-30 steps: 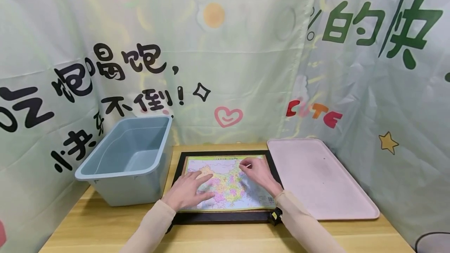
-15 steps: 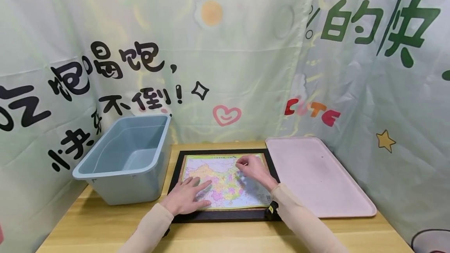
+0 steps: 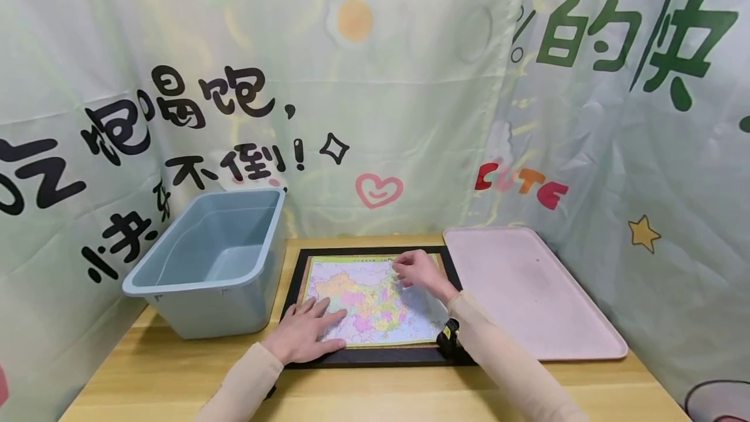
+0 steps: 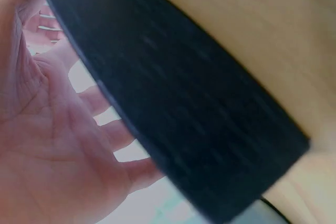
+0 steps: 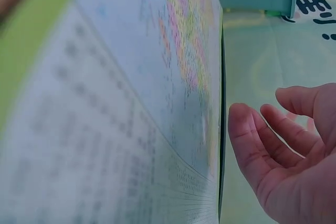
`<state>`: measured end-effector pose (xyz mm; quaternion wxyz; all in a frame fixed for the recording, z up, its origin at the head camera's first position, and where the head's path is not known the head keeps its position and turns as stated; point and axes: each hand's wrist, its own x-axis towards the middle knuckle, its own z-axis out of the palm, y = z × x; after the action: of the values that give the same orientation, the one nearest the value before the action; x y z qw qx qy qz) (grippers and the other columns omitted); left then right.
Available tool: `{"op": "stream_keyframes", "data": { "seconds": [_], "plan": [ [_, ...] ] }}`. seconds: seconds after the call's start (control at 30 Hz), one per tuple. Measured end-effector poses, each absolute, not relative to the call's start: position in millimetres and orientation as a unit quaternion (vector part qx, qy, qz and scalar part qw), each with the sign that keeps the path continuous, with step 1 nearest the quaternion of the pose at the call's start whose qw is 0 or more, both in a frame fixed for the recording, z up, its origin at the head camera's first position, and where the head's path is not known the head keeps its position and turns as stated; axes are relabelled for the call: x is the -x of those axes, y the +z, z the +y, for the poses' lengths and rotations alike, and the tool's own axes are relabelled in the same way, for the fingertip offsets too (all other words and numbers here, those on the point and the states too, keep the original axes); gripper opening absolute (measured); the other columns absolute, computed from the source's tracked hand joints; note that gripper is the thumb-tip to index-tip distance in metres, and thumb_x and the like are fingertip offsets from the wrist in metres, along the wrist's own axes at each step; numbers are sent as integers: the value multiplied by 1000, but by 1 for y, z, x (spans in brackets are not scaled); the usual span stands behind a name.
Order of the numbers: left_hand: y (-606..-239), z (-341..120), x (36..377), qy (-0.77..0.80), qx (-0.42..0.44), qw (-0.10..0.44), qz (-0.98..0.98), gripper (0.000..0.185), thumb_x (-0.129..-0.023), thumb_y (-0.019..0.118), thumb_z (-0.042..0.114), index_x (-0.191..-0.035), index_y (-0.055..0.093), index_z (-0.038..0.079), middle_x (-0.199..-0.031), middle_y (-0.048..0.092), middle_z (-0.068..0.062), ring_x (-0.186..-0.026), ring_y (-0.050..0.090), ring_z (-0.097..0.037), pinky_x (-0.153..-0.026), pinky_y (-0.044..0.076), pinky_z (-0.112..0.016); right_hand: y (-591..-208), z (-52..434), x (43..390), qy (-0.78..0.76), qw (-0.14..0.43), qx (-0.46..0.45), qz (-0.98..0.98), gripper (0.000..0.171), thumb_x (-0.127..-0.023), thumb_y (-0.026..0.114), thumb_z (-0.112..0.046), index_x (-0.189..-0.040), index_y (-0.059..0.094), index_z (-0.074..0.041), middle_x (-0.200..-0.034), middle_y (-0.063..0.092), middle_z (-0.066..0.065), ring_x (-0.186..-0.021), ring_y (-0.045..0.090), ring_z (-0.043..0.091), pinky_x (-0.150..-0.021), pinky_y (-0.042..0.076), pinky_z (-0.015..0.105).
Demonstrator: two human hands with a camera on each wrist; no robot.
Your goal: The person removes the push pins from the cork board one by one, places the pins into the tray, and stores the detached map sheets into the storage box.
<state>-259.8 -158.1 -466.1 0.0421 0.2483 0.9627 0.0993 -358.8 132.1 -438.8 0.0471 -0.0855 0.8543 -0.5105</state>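
A colourful map puzzle [image 3: 375,308] lies in a black frame [image 3: 375,355] at the middle of the wooden table [image 3: 381,389]. My left hand [image 3: 307,334] rests flat on the map's near left corner, fingers straight and spread. In the left wrist view the left hand's palm [image 4: 47,145] shows beside the black frame [image 4: 173,108]. My right hand [image 3: 413,270] hovers over the map's far right part with fingers loosely curled. In the right wrist view the right hand [image 5: 289,150] shows nothing between its fingers, next to the map [image 5: 121,103].
A blue plastic bin [image 3: 199,285] stands left of the frame, empty. A pink tray [image 3: 527,292] lies flat to the right, also bare. Printed curtains close off the back and both sides. A black device [image 3: 448,337] sits at my right wrist.
My left hand has slid back toward the map's near left corner. The right hand has moved a little farther up the map, its fingers staying curled.
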Motion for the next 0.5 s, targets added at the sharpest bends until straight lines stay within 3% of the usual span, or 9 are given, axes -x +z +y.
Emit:
{"op": "stream_keyframes", "data": {
  "seconds": [0.23,0.5],
  "plan": [
    [-466,-160,256,108,-237,69,963,69,-90,43,73,-148,44,35,-158,33,-13,-146,25,-44,-107,22,-74,-442,130,371,-530,78,79,841,30,-98,61,-17,-116,67,5,-109,68,24,-92,70,33,-72,59,40],
    [-464,-160,257,112,-240,63,962,66,-92,44,70,-148,44,35,-159,32,-13,-147,23,-45,-107,20,-74,-446,130,386,-533,89,73,838,32,-99,59,-20,-117,67,6,-102,70,21,-84,70,29,-69,58,40]
  ]
}}
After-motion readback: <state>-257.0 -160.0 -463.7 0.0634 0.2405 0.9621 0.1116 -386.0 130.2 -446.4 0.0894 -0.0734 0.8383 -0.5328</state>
